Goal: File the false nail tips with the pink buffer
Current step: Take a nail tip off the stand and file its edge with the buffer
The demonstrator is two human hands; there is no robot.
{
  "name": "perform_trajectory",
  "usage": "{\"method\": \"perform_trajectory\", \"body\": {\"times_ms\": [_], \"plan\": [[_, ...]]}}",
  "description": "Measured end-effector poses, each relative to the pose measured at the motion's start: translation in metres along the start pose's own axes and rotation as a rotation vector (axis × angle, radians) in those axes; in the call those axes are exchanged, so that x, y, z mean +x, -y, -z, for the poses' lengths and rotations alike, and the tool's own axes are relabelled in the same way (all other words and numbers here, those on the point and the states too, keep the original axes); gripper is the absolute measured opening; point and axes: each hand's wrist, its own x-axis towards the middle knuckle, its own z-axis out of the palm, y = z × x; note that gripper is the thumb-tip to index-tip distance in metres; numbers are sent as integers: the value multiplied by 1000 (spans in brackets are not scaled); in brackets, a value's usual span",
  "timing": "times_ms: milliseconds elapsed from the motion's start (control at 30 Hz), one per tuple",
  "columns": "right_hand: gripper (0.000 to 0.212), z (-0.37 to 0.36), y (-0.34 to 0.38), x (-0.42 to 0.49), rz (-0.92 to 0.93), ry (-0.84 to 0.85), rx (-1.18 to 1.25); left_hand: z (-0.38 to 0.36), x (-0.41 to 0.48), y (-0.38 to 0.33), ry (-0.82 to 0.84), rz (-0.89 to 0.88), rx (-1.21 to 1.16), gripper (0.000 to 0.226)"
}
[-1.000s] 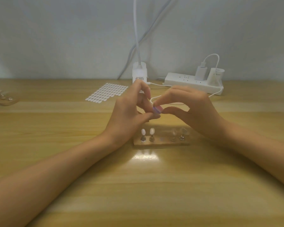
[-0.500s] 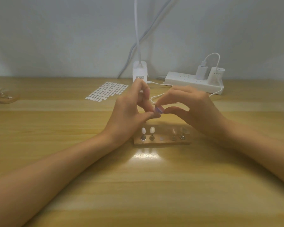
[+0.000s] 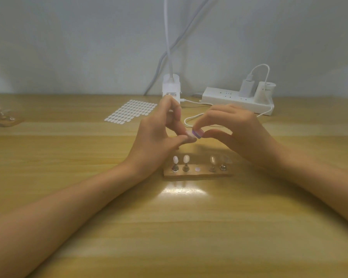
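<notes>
Slight shift only over the last second: the pink buffer (image 3: 197, 134) has crept a little to the right against the held tip, and both hands sit almost where they were, which reads as short filing strokes under way. Head view: the right hand (image 3: 239, 133) pinches the buffer between thumb and forefinger. The left hand (image 3: 155, 137) pinches a pale false nail tip (image 3: 189, 134) in its fingers, index raised, with tip and buffer touching above the counter (image 3: 169, 227). Just below, the wooden stand (image 3: 198, 173) carries two white tips (image 3: 175, 159) on its left and two clear tips (image 3: 213, 160) on its right, with the middle seat bare. Judgement: the middle tip is the one in work; I cannot tell whether the others are filed.
</notes>
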Motion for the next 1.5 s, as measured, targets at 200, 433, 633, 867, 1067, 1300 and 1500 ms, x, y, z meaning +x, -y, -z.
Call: {"method": "perform_trajectory", "body": {"times_ms": [200,433,633,867,1067,1300,1500], "plan": [[10,3,-7,-2,-186,-77,192,2,-1,-4,16,-11,-161,40],[13,-2,-2,-1,-229,-138,218,4,0,-2,30,96,-327,43],[11,1,6,5,-252,-177,324,3,2,1,10,163,-354,48],[12,-3,8,12,-113,-102,287,3,5,4,36,140,-355,47],[9,-2,-2,3,-129,-135,263,2,4,5,36,125,-329,49],[7,-5,-12,-4,-174,-30,176,3,2,4,57,119,-325,48],[7,-4,-11,-4,-192,-94,189,4,2,3,54,154,-388,48]]}}
